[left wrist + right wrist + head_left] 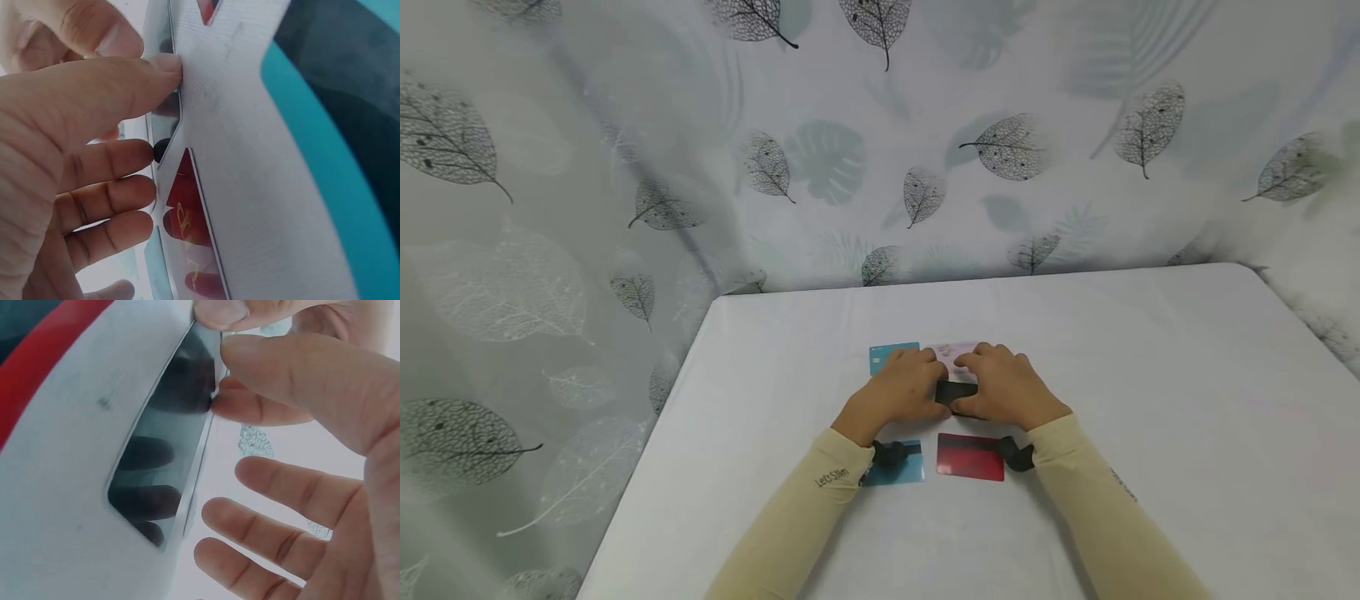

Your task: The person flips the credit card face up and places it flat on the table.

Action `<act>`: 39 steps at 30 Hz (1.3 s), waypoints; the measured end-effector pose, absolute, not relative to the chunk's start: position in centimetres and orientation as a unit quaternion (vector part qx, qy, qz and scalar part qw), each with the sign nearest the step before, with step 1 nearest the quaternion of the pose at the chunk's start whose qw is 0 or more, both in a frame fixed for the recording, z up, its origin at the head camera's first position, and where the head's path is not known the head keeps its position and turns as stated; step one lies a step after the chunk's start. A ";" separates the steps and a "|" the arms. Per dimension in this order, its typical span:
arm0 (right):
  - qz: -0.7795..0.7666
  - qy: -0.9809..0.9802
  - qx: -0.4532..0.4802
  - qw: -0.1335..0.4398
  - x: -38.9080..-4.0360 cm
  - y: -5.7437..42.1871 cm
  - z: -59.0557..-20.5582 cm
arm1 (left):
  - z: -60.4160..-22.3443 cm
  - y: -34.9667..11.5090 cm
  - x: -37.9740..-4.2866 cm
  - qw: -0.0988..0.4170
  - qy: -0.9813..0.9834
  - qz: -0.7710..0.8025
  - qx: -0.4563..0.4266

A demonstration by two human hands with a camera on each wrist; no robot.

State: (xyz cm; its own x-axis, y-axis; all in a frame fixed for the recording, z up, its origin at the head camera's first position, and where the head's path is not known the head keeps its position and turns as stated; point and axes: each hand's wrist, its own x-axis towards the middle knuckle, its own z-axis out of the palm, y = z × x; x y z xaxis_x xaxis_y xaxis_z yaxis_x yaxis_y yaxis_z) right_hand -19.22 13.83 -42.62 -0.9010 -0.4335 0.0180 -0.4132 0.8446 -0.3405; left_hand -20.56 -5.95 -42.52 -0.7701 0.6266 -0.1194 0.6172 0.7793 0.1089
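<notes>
Both hands meet over a glossy black card (957,391) near the middle of the white table. The left hand (904,387) holds it at its left end, its thumb (159,70) at the card's edge and its other fingers reaching forward. From the opposite side the right hand (1006,386) pinches the card with thumb and index finger (259,406); its remaining fingers extend loosely. The thumbs are close together. A red card (190,206), partly visible in the left wrist view, shows finger reflections. Behind the hands are a teal card (889,352) and a pale pink card (946,353), both partly covered.
Nearer the body lie a blue card (901,468) and a red card (968,458), each with a dark stripe. Dark wrist straps (891,454) overlap them in view. Leaf-patterned curtains (880,150) hang along the back and left of the white table (1150,375).
</notes>
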 end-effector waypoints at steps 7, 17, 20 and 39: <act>-0.161 0.962 -0.215 0.048 -19.6 14.0 -42.3 | -42.8 -6.4 -20.9 0.061 0.943 0.044 0.323; -0.159 0.960 -0.218 0.070 -19.8 14.4 -42.3 | -43.1 -6.6 -20.7 0.021 0.948 0.025 0.316; -0.170 0.957 -0.220 0.080 -19.7 14.3 -42.1 | -43.1 -6.6 -20.6 0.013 0.949 0.022 0.315; -0.157 0.950 -0.256 0.090 -19.4 14.0 -42.1 | -43.6 -6.8 -20.1 0.046 0.952 0.050 0.298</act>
State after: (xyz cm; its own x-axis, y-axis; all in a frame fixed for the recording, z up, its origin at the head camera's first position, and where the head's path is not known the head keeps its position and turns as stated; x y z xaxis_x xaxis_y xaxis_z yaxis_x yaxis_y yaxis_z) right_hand -19.39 14.01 -42.08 -0.8525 -0.5148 -0.0902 -0.4585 0.8195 -0.3437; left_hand -20.06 -6.77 -43.60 -0.8179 0.5724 -0.0588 0.5632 0.8172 0.1222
